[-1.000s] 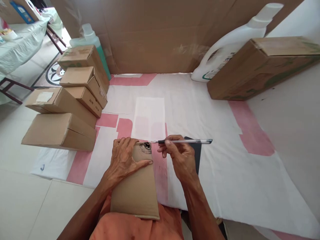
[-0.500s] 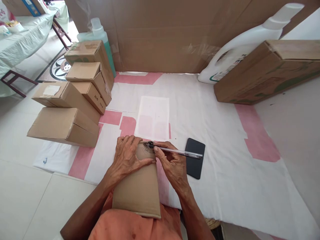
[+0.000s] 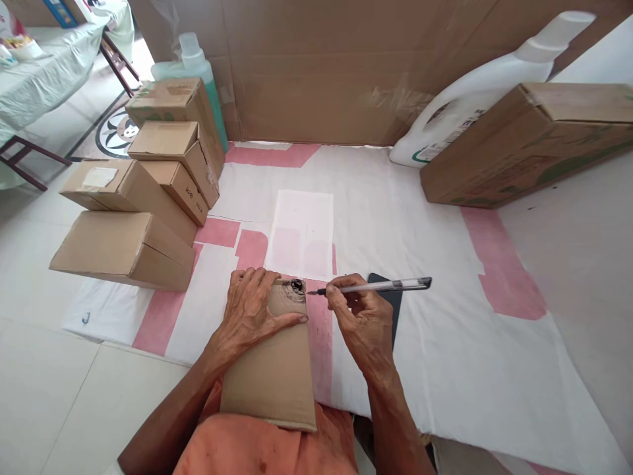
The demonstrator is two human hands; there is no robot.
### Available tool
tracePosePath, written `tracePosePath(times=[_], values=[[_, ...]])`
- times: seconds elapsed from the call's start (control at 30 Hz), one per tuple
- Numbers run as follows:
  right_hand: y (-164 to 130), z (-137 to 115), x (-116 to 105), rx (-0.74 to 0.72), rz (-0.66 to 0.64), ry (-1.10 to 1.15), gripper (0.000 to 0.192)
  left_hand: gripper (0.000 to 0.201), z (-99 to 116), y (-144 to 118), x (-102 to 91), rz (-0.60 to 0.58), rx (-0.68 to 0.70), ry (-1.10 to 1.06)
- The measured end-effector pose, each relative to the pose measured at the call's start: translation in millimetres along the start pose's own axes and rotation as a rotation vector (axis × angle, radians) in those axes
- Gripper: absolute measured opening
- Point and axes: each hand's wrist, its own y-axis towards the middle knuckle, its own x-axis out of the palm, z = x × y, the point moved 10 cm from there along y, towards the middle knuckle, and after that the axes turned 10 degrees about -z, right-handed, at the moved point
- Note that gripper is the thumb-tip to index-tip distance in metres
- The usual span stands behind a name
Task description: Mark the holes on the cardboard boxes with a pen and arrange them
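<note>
A brown cardboard box (image 3: pixel 267 376) rests at the table's near edge against the orange shirt. Across its upper left part lies my left hand (image 3: pixel 254 307), with the fingers over the far edge and the thumb stretched along the top, gripping it. Dark scribbled rings surround a black spot (image 3: pixel 297 285) at the box's far right corner. My right hand (image 3: pixel 363 316) pinches a clear-barrelled pen (image 3: pixel 390 285), its dark tip pointing left, just right of the box's edge. A black flat phone-like object (image 3: pixel 395 303) lies partly hidden behind that hand.
A thin white sheet (image 3: pixel 301 231) lies beyond the box on the white and pink cloth. Several cardboard boxes (image 3: pixel 103 244) and a green-liquid bottle (image 3: pixel 212 99) stand at left. At right are a white jug (image 3: pixel 445 119) and a larger carton (image 3: pixel 499 152). Upright cardboard (image 3: pixel 316 72) closes the back.
My right hand has moved right, taking the pen off the dark spot and over the black flat object. The left hand and the box have stayed nearly in place.
</note>
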Motion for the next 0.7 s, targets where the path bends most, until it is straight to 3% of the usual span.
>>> tracePosePath(times=[0.07,0.17,0.23,0.33,0.53,0.7], values=[[9.0,11.5,-5.6,0.052,0.014,-0.022,0.023,0.061,0.6,-0.6,-1.0,0.001,-0.003,0.011],[21.3,46.9,-4.3,0.235,-0.097,-0.221,0.024,0.058,2.4,-1.8,-3.1,0.011,0.011,0.033],[22.9,70.3,-2.5,0.330,-0.179,-0.379,0.016,0.056,2.4,-2.0,-3.8,0.018,0.020,0.045],[16.3,92.3,-0.6,0.408,-0.197,-0.513,0.014,0.057,0.3,-0.5,-3.2,0.021,0.027,0.056],[-6.1,95.2,2.5,0.491,-0.155,-0.640,0.018,0.054,0.0,1.8,-4.5,0.037,0.051,0.072],[-37.3,96.3,-47.8,0.584,0.064,-0.681,0.028,0.053,0.7,0.2,-7.4,0.048,0.047,0.057]])
